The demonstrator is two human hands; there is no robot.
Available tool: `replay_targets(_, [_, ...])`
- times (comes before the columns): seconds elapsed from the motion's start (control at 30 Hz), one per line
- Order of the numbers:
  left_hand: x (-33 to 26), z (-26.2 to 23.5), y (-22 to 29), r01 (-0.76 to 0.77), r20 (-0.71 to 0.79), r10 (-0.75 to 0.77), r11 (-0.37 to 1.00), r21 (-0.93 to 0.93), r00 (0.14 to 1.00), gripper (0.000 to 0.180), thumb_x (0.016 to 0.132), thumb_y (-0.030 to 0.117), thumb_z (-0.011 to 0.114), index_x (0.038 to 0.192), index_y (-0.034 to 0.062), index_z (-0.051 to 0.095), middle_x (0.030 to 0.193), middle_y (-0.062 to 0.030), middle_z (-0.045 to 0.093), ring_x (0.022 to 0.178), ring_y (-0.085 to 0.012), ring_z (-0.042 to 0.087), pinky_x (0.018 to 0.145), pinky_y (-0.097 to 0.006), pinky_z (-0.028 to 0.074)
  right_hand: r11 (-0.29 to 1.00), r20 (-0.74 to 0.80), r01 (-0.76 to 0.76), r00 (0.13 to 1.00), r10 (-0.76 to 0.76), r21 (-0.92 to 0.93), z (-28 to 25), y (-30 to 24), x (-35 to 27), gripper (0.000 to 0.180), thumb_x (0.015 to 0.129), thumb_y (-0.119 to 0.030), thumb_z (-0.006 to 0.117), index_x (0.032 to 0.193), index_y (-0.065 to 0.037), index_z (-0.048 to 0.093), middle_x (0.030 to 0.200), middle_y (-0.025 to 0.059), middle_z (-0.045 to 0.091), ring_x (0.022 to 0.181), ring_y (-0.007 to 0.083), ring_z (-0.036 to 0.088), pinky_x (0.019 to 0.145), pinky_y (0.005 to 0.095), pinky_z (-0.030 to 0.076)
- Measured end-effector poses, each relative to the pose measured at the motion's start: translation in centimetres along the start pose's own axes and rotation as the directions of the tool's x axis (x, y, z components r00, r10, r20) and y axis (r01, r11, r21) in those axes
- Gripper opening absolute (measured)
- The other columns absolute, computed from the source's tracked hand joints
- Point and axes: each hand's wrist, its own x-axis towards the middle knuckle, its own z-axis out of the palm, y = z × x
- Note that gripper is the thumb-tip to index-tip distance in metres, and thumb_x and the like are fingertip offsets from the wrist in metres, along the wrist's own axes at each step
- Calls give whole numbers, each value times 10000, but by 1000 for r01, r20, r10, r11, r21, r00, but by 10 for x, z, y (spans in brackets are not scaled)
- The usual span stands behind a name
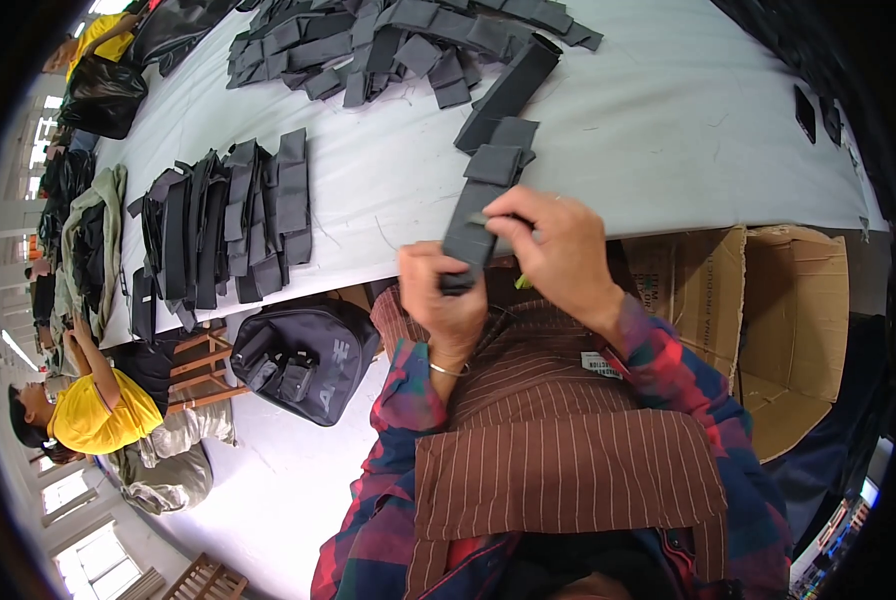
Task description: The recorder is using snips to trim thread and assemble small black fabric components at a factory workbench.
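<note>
Head view, dark grey fabric strip: we see the dark grey fabric strip running up from the left hand, over the near edge of the counter, just left of the right hand's fingertips.
Long axis: it points away from our body, its far end leaning to the right; folded flaps lie across it.
Left hand: we have it closed around the strip's near end.
Right hand: thumb and forefinger are drawn close together at the strip's right edge; blur keeps us from telling whether they grip it.
Beyond the strip: another grey strip slants the same way, near a heap of grey pieces.
Left side: we see a row of grey strips.
</note>
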Motion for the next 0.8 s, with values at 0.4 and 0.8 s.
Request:
replay_targets(0.4, [5,-7,-6,793,559,-688,40,-608,463,261,872,75,552,1114,-20,528,996,-116,615,887,-215,626,812,-337,522,940,119,-13,992,-30,342,-14,8,-20,390,715,-3,690,1088,-93,624,904,68,619,752,225,587,694,300,473])
replay_targets(0.8, [13,-18,-5,917,792,-490,39,-398,365,347,966,148,509,1263,-29,538,1171,-78,617,1037,-143,585,930,-270,442,904,103,43,990,-96,426,-13,9,-25,194,691,84,640,838,-39,667,725,68,538,638,195,531,577,283,417])
